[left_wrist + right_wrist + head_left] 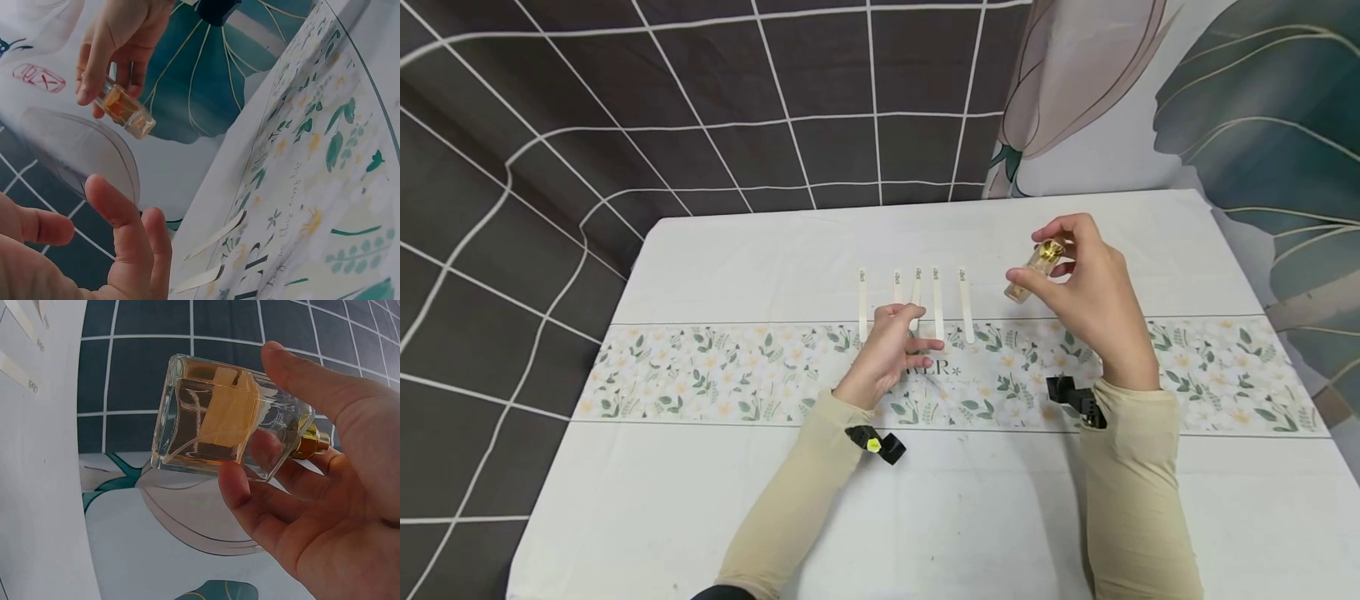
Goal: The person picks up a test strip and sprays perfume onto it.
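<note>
Glass bottle [215, 419] in right hand [1090, 287]; runner [685, 375] reads "…ER".

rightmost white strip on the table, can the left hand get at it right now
Probably yes: the left hand is empty and just left of the rightmost white strip, which nothing covers. The right hand, holding the glass bottle, is off on its other side.
</note>
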Available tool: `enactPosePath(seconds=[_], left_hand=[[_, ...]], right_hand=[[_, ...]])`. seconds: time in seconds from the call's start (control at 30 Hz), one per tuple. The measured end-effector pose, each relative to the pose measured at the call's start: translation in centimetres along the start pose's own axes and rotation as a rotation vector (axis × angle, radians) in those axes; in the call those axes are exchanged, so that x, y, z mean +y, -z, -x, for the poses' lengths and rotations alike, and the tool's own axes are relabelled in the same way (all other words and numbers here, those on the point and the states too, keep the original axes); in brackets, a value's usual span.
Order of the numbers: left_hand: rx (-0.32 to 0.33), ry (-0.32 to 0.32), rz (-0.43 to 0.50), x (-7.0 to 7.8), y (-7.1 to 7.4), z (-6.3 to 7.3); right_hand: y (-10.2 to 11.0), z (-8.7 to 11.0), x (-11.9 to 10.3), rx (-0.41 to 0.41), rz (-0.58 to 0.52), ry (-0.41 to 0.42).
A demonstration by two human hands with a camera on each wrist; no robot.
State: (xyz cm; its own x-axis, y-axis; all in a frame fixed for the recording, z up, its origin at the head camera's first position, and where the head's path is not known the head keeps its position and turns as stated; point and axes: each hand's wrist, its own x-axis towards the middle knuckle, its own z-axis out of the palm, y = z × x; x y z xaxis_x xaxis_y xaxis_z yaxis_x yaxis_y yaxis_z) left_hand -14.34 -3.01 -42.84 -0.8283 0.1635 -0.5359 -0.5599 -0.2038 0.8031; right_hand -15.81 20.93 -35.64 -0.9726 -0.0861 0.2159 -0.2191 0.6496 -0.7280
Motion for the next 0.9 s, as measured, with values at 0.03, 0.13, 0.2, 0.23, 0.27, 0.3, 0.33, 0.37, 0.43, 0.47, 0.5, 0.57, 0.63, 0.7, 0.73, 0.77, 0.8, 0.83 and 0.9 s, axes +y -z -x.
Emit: enactPosePath(seconds=[0.03,0.13,0.2,0.23,0.27,0.3,0.33,0.37,0.43,0.47,0.5,0.57,0.63,0.7,0.73,0.77,0.8,0.83,0.9], left_hand=[[0.008,-0.001,-0.003,0.0,0.0,0.0],[0.008,-0.005,-0.022,0.1,-0.1,0.2],[-0.001,-0.002,-0.034,0.1,-0.2,0.3],[-0.003,0.000,-0.040,0.0,-0.2,0.3],[-0.004,0.001,-0.045,0.0,-0.2,0.3],[-0.004,0.002,-0.048,-0.1,-0.2,0.3],[-0.003,0.002,-0.051,-0.2,-0.2,0.3],[0.001,0.000,-0.053,-0.2,-0.3,0.3],[0.006,-0.004,-0.055,-0.3,-0.3,0.3],[0.007,-0.004,-0.057,-0.3,-0.3,0.3],[0.004,-0.009,-0.058,-0.2,-0.3,0.3],[-0.005,-0.034,-0.089,-0.1,-0.3,0.3],[-0.019,-0.105,-0.156,0.1,0.0,0.3],[-0.009,-0.248,-0.317,0.4,0.5,0.4],[0.007,-0.332,-0.421,0.6,0.7,0.5],[0.030,-0.418,-0.527,0.9,0.9,0.6],[0.059,-0.498,-0.643,1.2,1.1,0.6],[0.093,-0.566,-0.760,1.5,1.2,0.7],[0.133,-0.650,-0.957,2.1,1.0,0.8]], right_hand=[[0.0,0.0,0.0,0.001,0.000,0.000],[0.0,0.0,0.0,0.003,0.002,0.004],[0.1,0.0,0.0,0.003,0.003,0.005],[0.1,0.0,0.0,0.003,0.003,0.006],[0.1,0.0,0.0,0.004,0.003,0.006],[0.1,0.0,0.0,0.003,0.003,0.006],[0.1,0.0,0.0,0.004,0.002,0.005],[0.1,0.0,0.0,0.004,0.003,0.004],[0.1,0.0,0.1,0.006,0.003,0.003],[0.1,0.0,0.1,0.008,0.003,0.002],[0.1,0.1,0.1,0.009,0.002,0.000],[0.2,0.1,0.2,0.011,0.001,-0.003],[0.2,0.1,0.2,0.013,-0.003,-0.006],[0.2,0.2,0.3,0.014,-0.006,-0.007],[0.2,0.2,0.3,0.015,-0.008,-0.008],[0.3,0.2,0.3,0.014,-0.011,-0.009],[0.3,0.2,0.4,0.014,-0.013,-0.010],[0.3,0.2,0.4,0.013,-0.013,-0.011],[0.2,0.1,0.4,0.012,-0.013,-0.012]])
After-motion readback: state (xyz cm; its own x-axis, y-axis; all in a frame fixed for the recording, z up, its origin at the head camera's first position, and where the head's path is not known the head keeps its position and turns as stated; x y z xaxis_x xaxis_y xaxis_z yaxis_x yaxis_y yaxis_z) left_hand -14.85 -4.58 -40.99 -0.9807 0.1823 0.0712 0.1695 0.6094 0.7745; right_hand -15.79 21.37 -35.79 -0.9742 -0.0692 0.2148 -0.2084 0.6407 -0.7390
